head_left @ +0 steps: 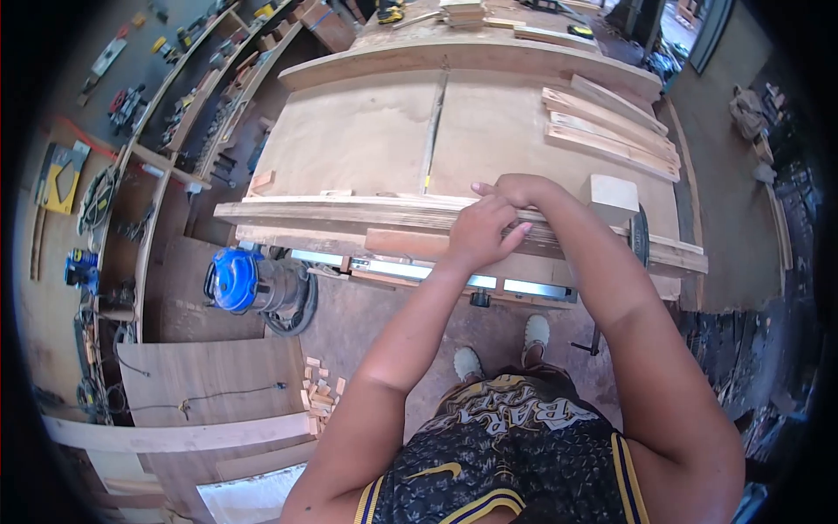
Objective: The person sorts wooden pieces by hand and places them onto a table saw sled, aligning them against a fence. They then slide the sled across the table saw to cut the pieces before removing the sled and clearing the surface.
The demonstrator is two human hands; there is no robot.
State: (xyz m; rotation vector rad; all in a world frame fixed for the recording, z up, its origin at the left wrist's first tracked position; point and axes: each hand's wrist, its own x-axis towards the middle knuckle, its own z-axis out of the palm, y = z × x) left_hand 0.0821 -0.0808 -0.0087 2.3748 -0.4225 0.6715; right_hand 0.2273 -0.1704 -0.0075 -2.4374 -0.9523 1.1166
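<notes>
pale wooden strips (367, 212) lie close together as one long bundle along the near side of the worktop (506, 131), running from nine o'clock of the hands to between three and four. the left hand (484, 231) lies over the middle of this bundle, fingers bent across the top and thumb pointing to three o'clock. the right hand (524, 190) sits just beyond it at one o'clock, the two overlapping in view, with one finger pointing to nine and the others curled or hidden. whether the fingers of either hand grip the wood or only rest on it, i cannot tell. at three o'clock a pale block (614, 194) stands near a dark rounded plate (640, 236). loose boards (611, 131) lie at two o'clock, and a long board (471, 61) stands along the far side at twelve. a blue-topped vacuum (234, 279) stands on the floor (367, 323) between eight and nine o'clock, and small offcuts (321, 393) lie heaped at half past seven.
</notes>
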